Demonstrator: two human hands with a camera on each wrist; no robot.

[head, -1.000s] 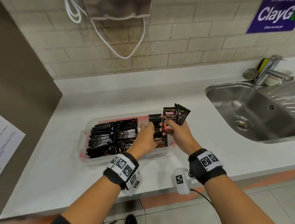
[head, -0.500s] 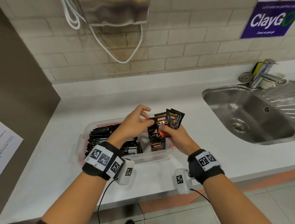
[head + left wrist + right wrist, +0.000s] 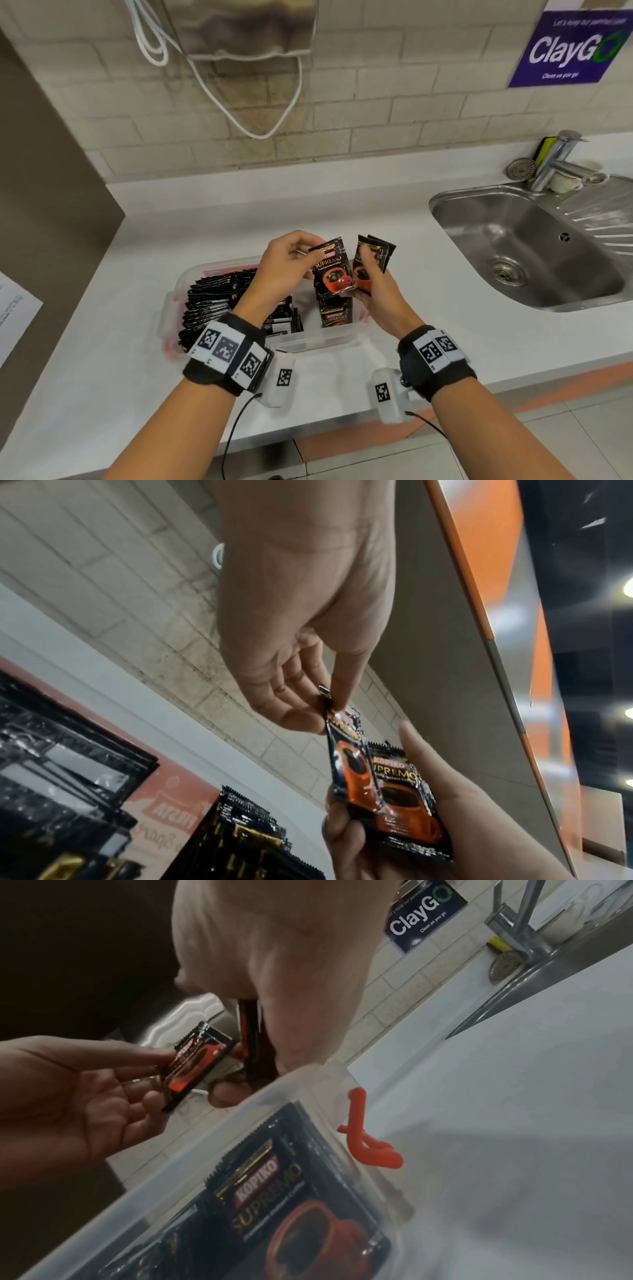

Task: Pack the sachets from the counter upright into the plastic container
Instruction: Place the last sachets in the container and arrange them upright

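Item: foil sachet (image 3: 331,270), black and red, held above the plastic container (image 3: 322,342) on the bench (image 3: 102,342). Left hand (image 3: 284,263) pinches its top seam; right hand (image 3: 373,291) grips the remaining sachets (image 3: 375,255) by their lower ends. Judged light, thin, limp, slippery. Best taken at a crimped seam edge, then lowered upright beside the packed rows (image 3: 212,301).

I see my left hand (image 3: 301,631) pinching one sachet's (image 3: 349,761) top; my right hand (image 3: 428,831) grips the other sachets (image 3: 407,804).
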